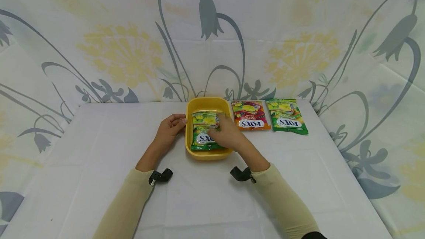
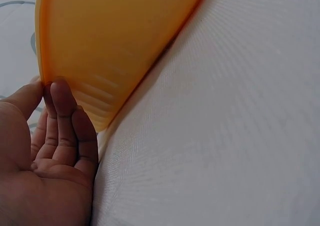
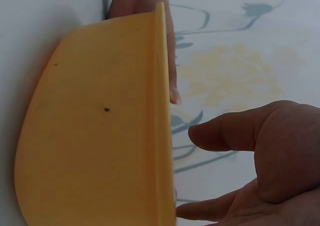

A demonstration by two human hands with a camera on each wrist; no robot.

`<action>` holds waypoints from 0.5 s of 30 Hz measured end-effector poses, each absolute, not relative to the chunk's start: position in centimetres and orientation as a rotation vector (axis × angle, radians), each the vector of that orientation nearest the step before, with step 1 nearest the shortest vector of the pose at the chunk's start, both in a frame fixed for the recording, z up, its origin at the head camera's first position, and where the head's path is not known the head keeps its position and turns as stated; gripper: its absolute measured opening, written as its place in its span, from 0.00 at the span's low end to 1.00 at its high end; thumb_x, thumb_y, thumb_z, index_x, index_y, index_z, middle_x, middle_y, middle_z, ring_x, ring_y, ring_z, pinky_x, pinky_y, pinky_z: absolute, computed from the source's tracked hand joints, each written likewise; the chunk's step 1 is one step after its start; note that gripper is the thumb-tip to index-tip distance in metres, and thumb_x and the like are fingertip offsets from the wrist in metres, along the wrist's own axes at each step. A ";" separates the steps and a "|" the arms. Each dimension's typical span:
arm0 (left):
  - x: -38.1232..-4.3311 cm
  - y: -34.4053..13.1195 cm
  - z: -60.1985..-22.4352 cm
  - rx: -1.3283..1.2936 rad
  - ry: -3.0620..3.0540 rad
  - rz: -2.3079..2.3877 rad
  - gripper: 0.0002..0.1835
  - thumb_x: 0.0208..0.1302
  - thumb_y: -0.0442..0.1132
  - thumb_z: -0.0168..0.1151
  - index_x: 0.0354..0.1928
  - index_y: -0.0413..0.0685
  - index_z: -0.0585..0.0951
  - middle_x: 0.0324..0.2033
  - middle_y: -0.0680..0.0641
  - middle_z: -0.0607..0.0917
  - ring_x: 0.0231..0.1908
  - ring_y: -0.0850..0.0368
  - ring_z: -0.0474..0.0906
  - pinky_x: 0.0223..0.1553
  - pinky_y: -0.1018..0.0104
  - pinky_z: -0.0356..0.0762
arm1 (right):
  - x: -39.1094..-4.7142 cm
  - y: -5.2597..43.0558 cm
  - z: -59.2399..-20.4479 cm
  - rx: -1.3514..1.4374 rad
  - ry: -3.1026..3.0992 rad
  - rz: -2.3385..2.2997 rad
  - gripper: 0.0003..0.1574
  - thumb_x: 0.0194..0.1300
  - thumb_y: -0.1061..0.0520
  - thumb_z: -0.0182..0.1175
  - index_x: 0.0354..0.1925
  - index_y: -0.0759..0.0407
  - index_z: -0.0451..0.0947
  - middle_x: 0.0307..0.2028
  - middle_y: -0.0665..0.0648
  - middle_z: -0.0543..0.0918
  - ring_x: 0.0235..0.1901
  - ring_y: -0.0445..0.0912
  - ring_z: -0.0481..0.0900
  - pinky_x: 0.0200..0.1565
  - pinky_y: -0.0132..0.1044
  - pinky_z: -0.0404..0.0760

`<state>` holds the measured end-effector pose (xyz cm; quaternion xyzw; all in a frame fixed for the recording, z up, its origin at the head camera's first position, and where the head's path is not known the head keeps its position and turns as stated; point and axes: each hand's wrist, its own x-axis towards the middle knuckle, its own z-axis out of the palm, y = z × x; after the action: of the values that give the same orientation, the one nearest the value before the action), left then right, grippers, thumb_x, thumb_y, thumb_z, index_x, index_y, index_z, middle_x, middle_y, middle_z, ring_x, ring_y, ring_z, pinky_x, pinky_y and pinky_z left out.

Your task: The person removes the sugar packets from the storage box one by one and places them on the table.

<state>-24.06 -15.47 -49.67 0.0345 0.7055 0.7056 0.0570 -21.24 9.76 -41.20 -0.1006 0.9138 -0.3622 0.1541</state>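
A yellow plastic tub stands on the white table, with a green bag of FOX'S candy lying inside it. My left hand pinches the tub's left rim; in the left wrist view the thumb and fingers meet at that edge. Over the bag, my right hand reaches into the tub from the right side and covers part of the bag. Its thumb points out straight, apart from the fingers, in the right wrist view. The tub's wall hides some of the fingertips there.
To the right of the tub, a red bag of FOX'S candy lies flat near the table's back edge. Beside it is another green bag. Behind the table hangs a flowered cloth.
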 end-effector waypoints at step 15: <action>-24.1 -15.5 -49.8 0.091 2.157 2.113 0.22 0.81 0.44 0.61 0.66 0.38 0.76 0.51 0.41 0.89 0.44 0.59 0.85 0.49 0.70 0.84 | -21.2 8.8 -41.7 -0.247 2.673 -1.036 0.46 0.76 0.48 0.61 0.79 0.70 0.58 0.67 0.71 0.74 0.62 0.59 0.76 0.68 0.58 0.76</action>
<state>-24.15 -15.54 -49.77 0.0301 0.7127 0.6982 0.0604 -21.16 8.84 -41.67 -0.0849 0.9209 -0.3568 0.1316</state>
